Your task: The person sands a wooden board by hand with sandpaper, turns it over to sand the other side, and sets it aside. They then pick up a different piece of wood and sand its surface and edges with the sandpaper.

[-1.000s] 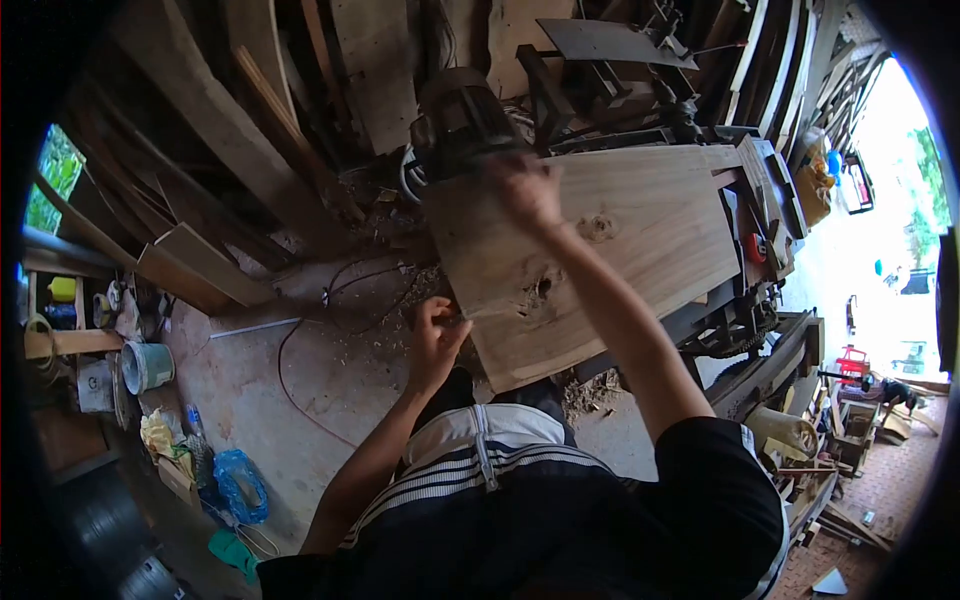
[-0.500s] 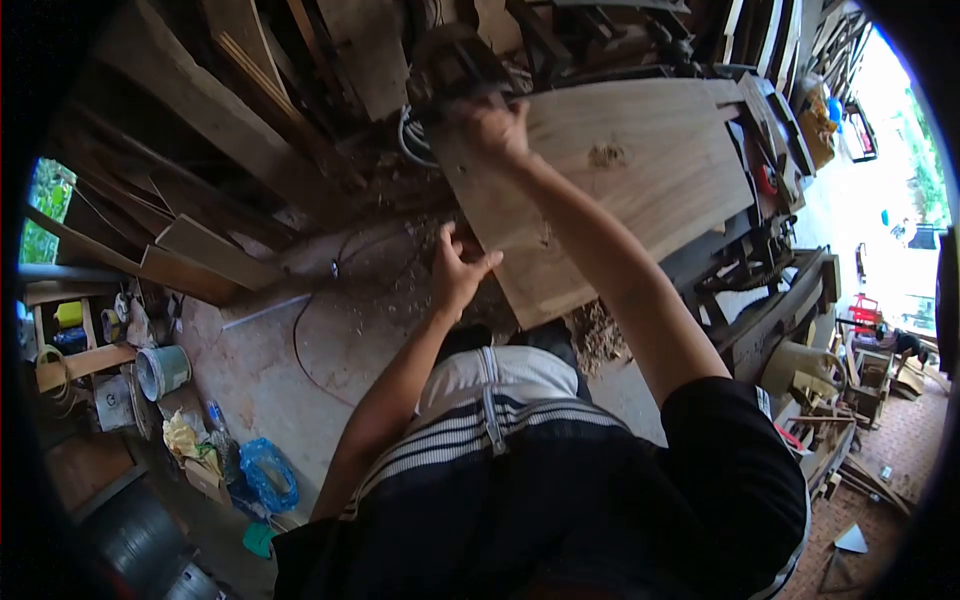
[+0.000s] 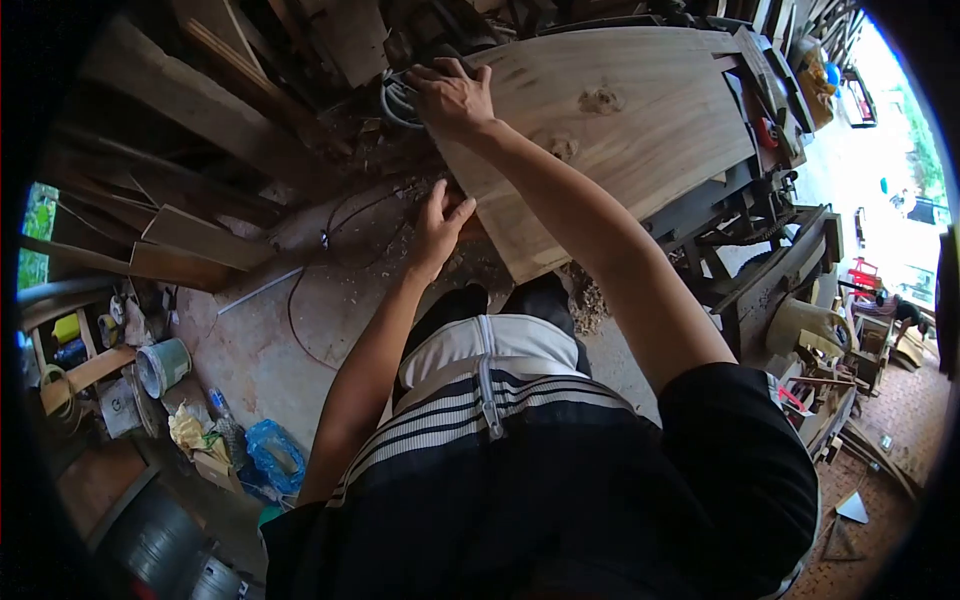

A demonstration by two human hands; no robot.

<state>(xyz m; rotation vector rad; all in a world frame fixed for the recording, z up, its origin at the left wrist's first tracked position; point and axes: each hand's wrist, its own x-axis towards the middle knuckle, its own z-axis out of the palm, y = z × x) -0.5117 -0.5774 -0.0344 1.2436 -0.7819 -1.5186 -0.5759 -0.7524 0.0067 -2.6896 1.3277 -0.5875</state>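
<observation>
A broad pale wooden board with dark knots lies on a dark machine stand, its near corner pointing at my legs. My right hand reaches across to the board's far left corner, fingers bent over the edge and the thumb apart. What the fingertips touch there is hidden. Along the board's left edge is my left hand, thumb and fingers apart, with the thumb tip at the edge. Just beyond my right hand stands a dark machine part, and a coiled grey hose or cable hangs beside it.
Planks lean at the left. Shavings lie on the floor under the board, and a cord crosses it. A bucket and blue plastic bag sit at left. Timber frames stand at right; a person is farther off.
The view has shifted, so the board sits higher in it. My right hand, blurred by motion before, now rests clearer at the board's corner. My left hand's fingers have drawn closer together.
</observation>
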